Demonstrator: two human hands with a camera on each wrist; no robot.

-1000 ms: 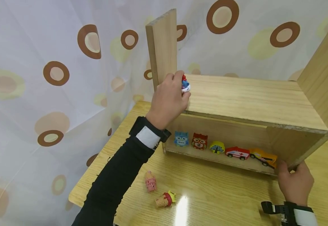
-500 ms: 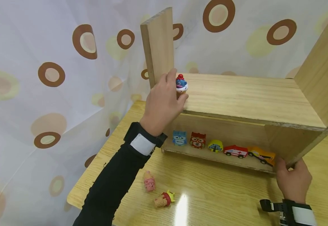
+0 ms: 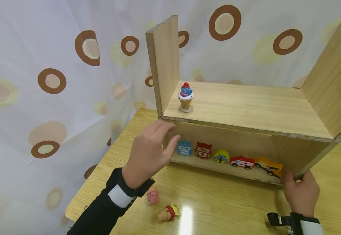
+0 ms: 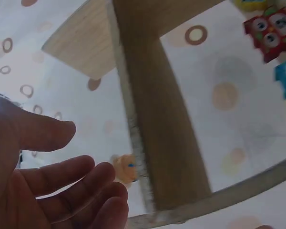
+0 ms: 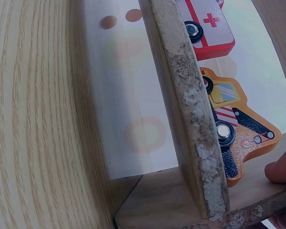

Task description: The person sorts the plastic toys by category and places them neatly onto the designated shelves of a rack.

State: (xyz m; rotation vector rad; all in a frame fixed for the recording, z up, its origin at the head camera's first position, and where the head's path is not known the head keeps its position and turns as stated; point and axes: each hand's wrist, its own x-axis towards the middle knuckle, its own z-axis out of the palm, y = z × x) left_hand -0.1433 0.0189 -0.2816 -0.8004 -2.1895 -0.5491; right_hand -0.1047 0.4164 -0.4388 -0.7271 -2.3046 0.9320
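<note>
On the wooden shelf's upper board [image 3: 246, 107], near its left panel, an ice-cream-cone figurine [image 3: 185, 101] stands upright, blue-faced with white icing and a red top. My left hand [image 3: 148, 153] is off it, holding nothing, thumb and fingers apart in front of the shelf's left side. In the left wrist view its loosely bent fingers [image 4: 71, 186] are near the board edge. My right hand [image 3: 302, 194] grips the lower front corner of the right side panel [image 3: 312, 160]; the right wrist view has its thumb [image 5: 282, 168] inside, beside an orange tow truck [image 5: 238, 124].
Along the lower board stand a blue owl [image 3: 184, 148], a red owl [image 3: 203, 150], a yellow tree [image 3: 221, 156] and a red-and-white ambulance [image 3: 242, 162]. A pink figurine [image 3: 153, 197] and a red-and-yellow cone figurine [image 3: 168, 212] lie on the table [image 3: 223, 209].
My left hand has let go of the blue-faced ice-cream figurine, leaving it standing on the upper board, and has drawn back down and left. The right hand keeps its grip on the shelf.
</note>
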